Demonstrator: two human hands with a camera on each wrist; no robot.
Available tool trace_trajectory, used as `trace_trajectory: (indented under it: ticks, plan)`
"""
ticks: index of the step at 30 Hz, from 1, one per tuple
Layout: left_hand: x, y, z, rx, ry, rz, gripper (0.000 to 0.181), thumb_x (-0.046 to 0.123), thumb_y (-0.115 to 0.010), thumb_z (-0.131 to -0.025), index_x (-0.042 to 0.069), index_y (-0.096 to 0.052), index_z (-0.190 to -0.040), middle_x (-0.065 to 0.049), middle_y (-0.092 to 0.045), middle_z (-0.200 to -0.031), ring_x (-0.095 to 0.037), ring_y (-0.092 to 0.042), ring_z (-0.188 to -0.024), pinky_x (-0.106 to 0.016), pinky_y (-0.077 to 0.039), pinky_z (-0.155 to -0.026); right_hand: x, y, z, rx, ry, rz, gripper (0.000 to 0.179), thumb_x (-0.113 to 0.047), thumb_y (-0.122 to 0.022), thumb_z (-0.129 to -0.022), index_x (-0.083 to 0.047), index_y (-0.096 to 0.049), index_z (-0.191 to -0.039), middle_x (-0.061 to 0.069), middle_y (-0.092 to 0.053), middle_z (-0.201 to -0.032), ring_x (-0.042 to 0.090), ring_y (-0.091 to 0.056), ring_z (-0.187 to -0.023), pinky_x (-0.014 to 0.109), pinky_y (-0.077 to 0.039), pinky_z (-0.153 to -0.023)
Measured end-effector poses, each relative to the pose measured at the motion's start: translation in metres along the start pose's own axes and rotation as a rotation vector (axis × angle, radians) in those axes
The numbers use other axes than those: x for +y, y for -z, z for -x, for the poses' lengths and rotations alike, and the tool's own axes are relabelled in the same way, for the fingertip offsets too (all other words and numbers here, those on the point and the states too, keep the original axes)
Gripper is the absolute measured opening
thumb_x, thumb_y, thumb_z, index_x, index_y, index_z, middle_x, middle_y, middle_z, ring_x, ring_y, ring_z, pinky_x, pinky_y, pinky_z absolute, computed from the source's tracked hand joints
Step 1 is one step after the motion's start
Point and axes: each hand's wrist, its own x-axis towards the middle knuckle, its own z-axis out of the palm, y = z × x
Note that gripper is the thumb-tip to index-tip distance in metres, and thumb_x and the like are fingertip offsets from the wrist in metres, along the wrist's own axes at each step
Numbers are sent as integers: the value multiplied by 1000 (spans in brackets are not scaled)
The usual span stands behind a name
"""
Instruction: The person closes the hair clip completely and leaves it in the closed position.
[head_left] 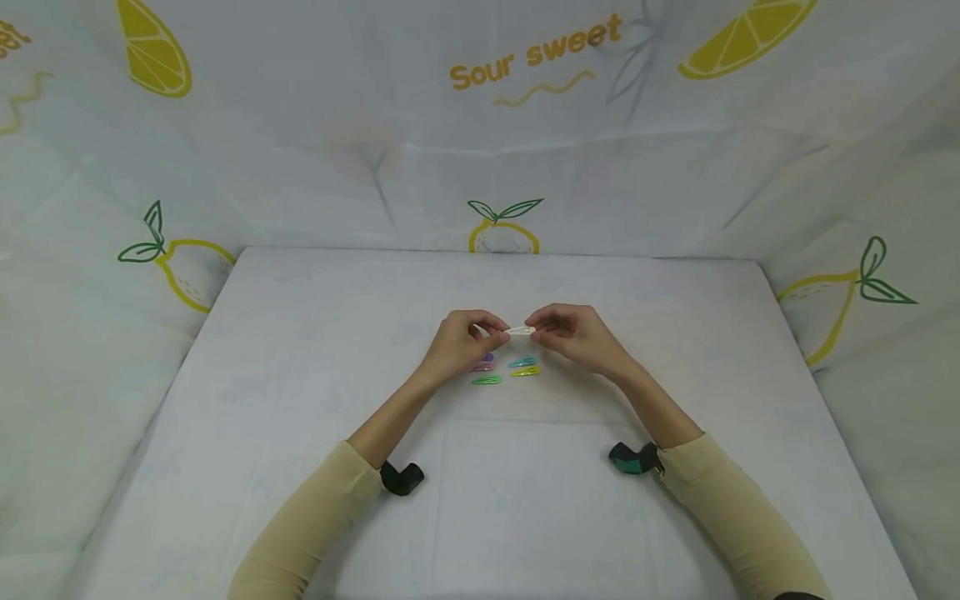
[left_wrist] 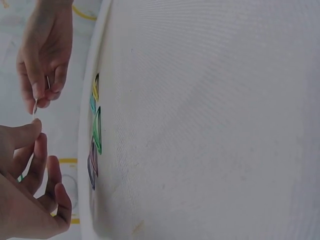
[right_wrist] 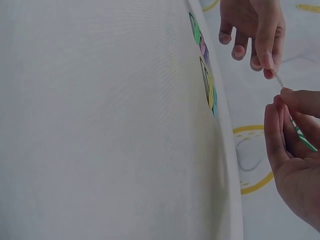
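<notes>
A white snap hair clip [head_left: 521, 331] is held up level between both hands, above the table. My left hand [head_left: 459, 343] pinches its left end between thumb and forefinger, the other fingers loosely bent. At its right end, the thumb and fingers of my right hand [head_left: 583, 340] pinch it too. Below the hands lie a green clip [head_left: 487, 379], a pink clip [head_left: 482, 367] and a purple clip [head_left: 487, 357], the last two partly hidden by the left hand. To their right are a blue clip [head_left: 522, 362] and a yellow clip [head_left: 526, 372].
The clips lie on a white-covered table [head_left: 300, 333]. Around it hangs a white curtain [head_left: 315, 150] with lemon prints. A black wrist-worn piece [head_left: 402, 479] shows by the left sleeve and a dark green one [head_left: 633, 459] by the right sleeve.
</notes>
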Motion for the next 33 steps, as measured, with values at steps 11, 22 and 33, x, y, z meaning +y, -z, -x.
trace_trajectory:
  ticks: [11, 22, 33]
  plan:
    - [2, -2, -1, -2, 24, -64, 13, 22, -81, -98, 11, -84, -105, -4, -77, -93, -10, -55, -66, -22, -41, -61, 8, 4, -2, -12, -39, 58, 20, -7, -76, -101, 1, -78, -119, 18, -79, -113, 19, -71, -97, 16, -57, -87]
    - [0, -4, -4, -34, 42, -171, 11, 24, -80, -99, 14, -84, -103, 0, -77, -91, -10, -58, -68, -23, -40, -59, 16, 6, -5, -56, -49, 105, 17, -7, -76, -101, 2, -78, -115, 19, -79, -109, 25, -72, -97, 14, -56, -83]
    - [-1, -6, -4, -50, 52, -235, 8, 22, -81, -97, 16, -83, -103, 2, -77, -86, -8, -57, -58, -24, -37, -54, 19, 4, -9, -67, -33, 146, 16, -8, -78, -100, 0, -79, -113, 16, -79, -107, 22, -70, -94, 15, -54, -83]
